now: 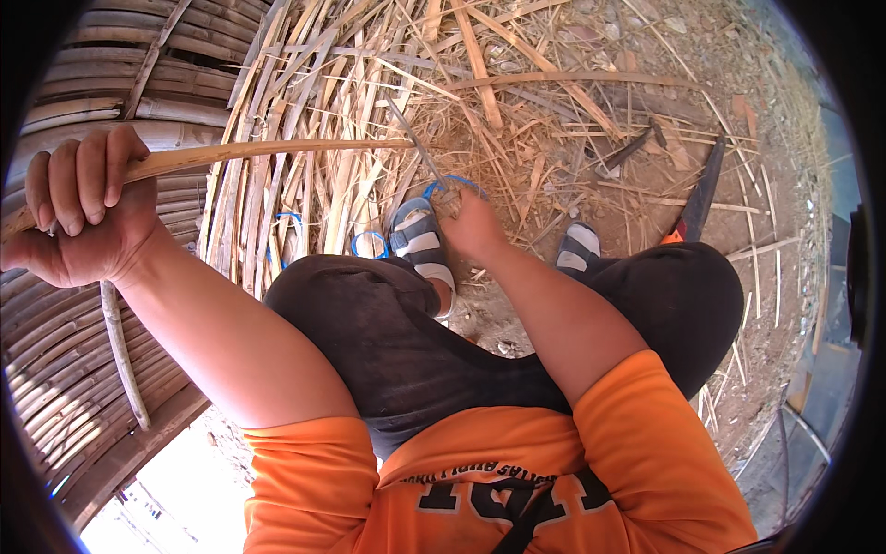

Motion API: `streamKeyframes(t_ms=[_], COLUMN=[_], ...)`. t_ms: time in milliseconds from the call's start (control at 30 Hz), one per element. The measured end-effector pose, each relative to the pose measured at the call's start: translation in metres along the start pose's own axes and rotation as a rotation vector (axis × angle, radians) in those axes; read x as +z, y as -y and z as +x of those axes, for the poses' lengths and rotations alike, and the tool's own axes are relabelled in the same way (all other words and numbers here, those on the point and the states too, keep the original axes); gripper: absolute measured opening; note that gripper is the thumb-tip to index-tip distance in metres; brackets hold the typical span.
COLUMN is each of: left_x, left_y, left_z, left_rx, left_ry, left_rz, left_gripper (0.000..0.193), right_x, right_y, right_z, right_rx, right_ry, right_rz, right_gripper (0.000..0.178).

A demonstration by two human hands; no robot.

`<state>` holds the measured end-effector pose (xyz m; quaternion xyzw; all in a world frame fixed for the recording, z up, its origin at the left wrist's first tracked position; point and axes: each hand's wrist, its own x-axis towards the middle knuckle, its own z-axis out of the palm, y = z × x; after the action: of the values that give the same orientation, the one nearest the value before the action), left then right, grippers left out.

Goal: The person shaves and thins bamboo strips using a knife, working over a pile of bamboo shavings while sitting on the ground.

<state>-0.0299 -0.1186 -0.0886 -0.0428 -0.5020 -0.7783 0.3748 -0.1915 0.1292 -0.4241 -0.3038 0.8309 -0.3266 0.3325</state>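
Observation:
My left hand [90, 208] is raised at the far left, its fingers wrapped round one end of a long split bamboo strip [268, 149]. The strip runs to the right above the ground, and its other end is near a knife with a narrow grey blade [413, 138]. The knife's handle side is in my right hand [475, 226], low in front of my left foot, with its fingers closed and partly hidden. From there the blade points up and to the left. I cannot tell whether blade and strip touch.
A pile of split bamboo strips [305, 102] covers the ground ahead and to the left. Blue loops of cord [370, 245] lie by my left sandal [420, 238]. A hand saw [705, 189] and a dark hammer-like tool [632, 150] lie to the right. A bamboo slat wall [69, 323] stands left.

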Motion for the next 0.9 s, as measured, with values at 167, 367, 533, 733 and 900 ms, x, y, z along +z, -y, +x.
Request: streamKeyframes(t_ms=[167, 367, 533, 733, 900], left_x=[0.005, 0.012, 0.027, 0.047, 0.051], left_y=[-0.001, 0.005, 0.012, 0.015, 0.029], left_z=[0.001, 0.004, 0.008, 0.012, 0.022], left_rx=[0.006, 0.067, -0.031, 0.042, 0.248], left_ry=[-0.065, -0.144, 0.025, -0.046, -0.19], left_rz=[0.051, 0.148, 0.008, 0.359, 0.516], left_gripper=[0.033, 0.031, 0.036, 0.041, 0.052], right_x=[-0.027, -0.004, 0.002, -0.013, -0.031], right_y=[0.034, 0.023, -0.053, -0.003, 0.027], right_z=[-0.005, -0.018, -0.01, 0.009, 0.012], right_rx=[-0.026, 0.031, 0.179, 0.131, 0.117], right_ry=[-0.026, 0.029, 0.08, -0.055, -0.116], right_rz=[0.121, -0.048, -0.126, 0.098, 0.219], right_gripper=[0.044, 0.046, 0.048, 0.043, 0.038])
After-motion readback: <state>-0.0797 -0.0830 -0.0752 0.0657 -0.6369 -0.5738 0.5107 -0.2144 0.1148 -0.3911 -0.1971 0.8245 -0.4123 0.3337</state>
